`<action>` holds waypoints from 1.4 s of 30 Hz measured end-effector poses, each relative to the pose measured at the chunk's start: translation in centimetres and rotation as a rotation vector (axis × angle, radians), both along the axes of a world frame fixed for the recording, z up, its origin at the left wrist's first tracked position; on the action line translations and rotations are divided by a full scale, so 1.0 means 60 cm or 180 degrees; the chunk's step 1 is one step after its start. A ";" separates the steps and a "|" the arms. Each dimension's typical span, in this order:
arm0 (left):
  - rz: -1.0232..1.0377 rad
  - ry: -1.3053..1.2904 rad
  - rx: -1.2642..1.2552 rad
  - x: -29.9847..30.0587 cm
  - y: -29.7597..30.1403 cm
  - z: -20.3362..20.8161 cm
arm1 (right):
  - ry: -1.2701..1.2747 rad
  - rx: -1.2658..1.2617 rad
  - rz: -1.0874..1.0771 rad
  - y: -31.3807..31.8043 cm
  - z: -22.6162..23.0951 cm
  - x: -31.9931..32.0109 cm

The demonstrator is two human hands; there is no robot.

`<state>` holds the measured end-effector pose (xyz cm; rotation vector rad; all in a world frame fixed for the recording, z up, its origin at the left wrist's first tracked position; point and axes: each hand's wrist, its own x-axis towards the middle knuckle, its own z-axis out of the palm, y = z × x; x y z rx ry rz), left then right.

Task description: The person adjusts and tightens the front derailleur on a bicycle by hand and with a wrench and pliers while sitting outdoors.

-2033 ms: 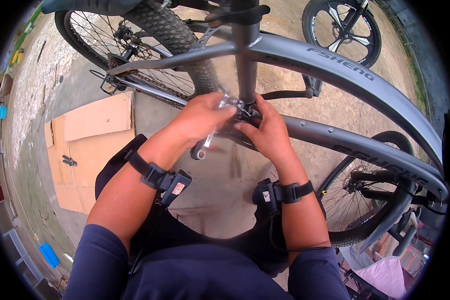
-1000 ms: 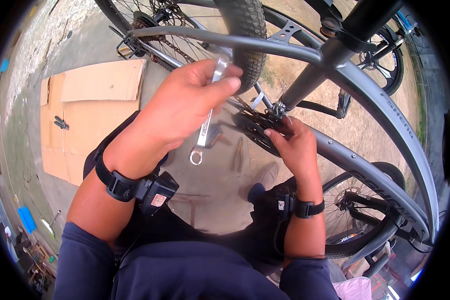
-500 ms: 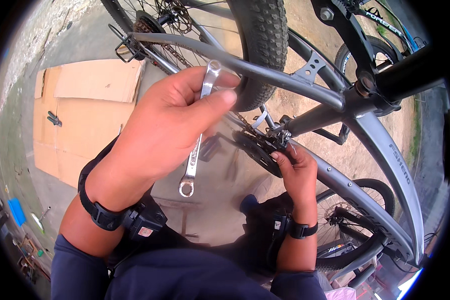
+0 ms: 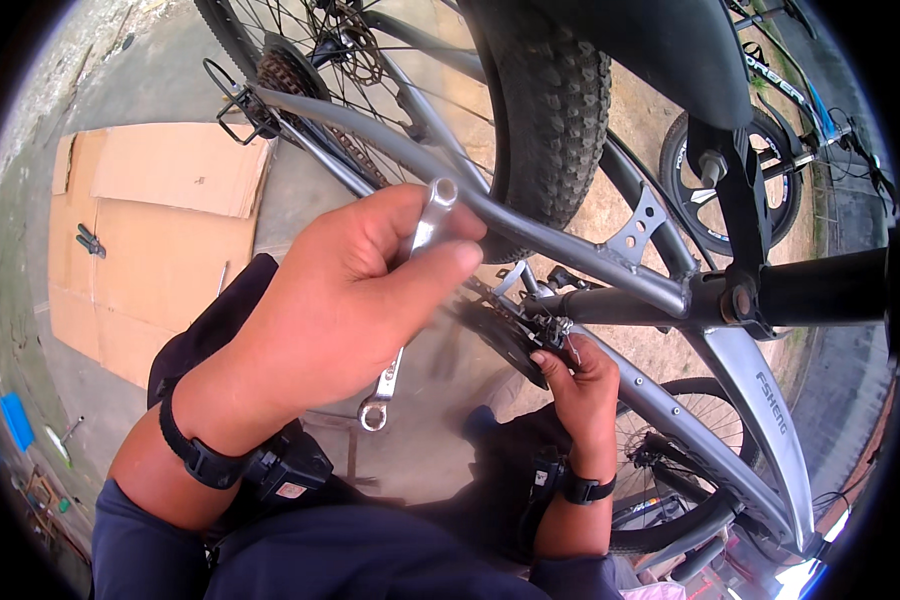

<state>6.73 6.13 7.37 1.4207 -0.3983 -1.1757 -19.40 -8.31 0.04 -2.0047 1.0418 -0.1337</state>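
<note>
While gripping 1 dbl-ended ring wrench (image 4: 432, 225) w/ L hand (image 4: 335, 300), reaching w/ R hand (image 4: 582, 385) to 1 front derailleur (image 4: 555, 328) by the seat tube (image 4: 610, 304) of 1 grey bike frame (image 4: 775, 450). Pinching wrench betw. L thumb & L fingers; slanting it in midair, apart from derailleur, w/ 1 ring end above L thumb & 1 below the hand. Curling R fingers & thumb close at derailleur; can't tell whether pinching or only touching.

Counting 2 black wrist straps (image 4: 198, 465), 1 rear wheel (image 4: 570, 150), 1 front wheel (image 4: 660, 538), 1 saddle (image 4: 660, 50), 1 gusset plate (image 4: 642, 238) w/ 3 holes, 2 bolts (image 4: 677, 411) on the down tube, + 1 wheel of another bike (image 4: 673, 170) at upper R. Also seeing, on the ground to the L, 1 cardboard sheet (image 4: 160, 260) w/ 1 dark-handled hand tool (image 4: 90, 241) on top, + 1 blue object (image 4: 16, 422) farther L.

Hidden: wrench middle & most of far L fingers, behind L hand; parts of front wheel, behind frame. Cut off at top: rear wheel & saddle. Hard to make out: chainring (image 4: 495, 340), dark & blurry; small clutter (image 4: 45, 500) at lower L, too tiny to ID.
</note>
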 end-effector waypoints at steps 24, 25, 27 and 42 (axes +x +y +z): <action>-0.0792 -0.0713 0.1807 -0.081 0.045 -0.278 | 0.0096 -0.0241 -0.0163 0.000 0.048 -0.001; -0.0750 -0.0804 0.2162 -0.087 0.054 -0.305 | 0.0120 -0.0233 -0.0225 0.000 0.053 -0.005; -0.1169 -0.1206 0.2453 -0.110 0.061 -0.340 | -0.0029 -0.0051 -0.0492 0.001 0.066 -0.024; -0.2276 -0.0796 0.2490 -0.284 0.031 -0.475 | -0.1091 0.0246 -0.1175 0.009 0.129 -0.164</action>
